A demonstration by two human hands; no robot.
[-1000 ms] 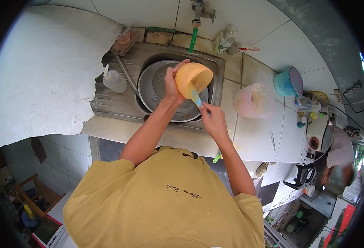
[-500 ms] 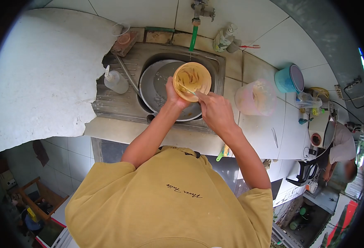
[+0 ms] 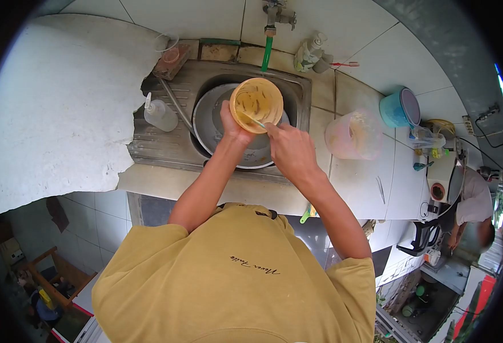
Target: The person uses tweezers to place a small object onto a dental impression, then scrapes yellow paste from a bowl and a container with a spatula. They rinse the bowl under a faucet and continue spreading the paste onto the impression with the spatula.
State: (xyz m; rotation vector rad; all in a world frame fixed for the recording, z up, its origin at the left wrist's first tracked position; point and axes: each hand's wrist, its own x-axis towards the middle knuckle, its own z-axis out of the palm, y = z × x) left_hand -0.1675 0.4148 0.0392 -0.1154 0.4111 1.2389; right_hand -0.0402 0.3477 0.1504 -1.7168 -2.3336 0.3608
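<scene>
My left hand [image 3: 235, 124] grips a yellow-orange plastic tub [image 3: 273, 86] by its left side, its mouth tilted toward me. Several small dark slender shapes [image 3: 255, 105] show inside, against the wall and bottom. Fingers of my right hand [image 3: 290, 150] are closed around a thin stick-like tool [image 3: 256, 120] with a pale blue-green handle; its yellowish end reaches into the tub. Both hands are over a large grey metal basin [image 3: 204, 123], which sits in the steel sink [image 3: 148, 147]. The tub hides part of the basin.
A green hose [image 3: 267, 54] hangs from the tap above the sink. On the left are a pump bottle [image 3: 161, 115] and a broken-edged white slab [image 3: 57, 108]. A cloudy plastic bucket [image 3: 353, 136], a turquoise tub [image 3: 394, 110] and tweezers [image 3: 380, 190] stand or lie right. Another person [image 3: 473, 197] is far right.
Both hands and the tub have shifted slightly left and up. The tool's end stays inside the tub, lower along its left side.
</scene>
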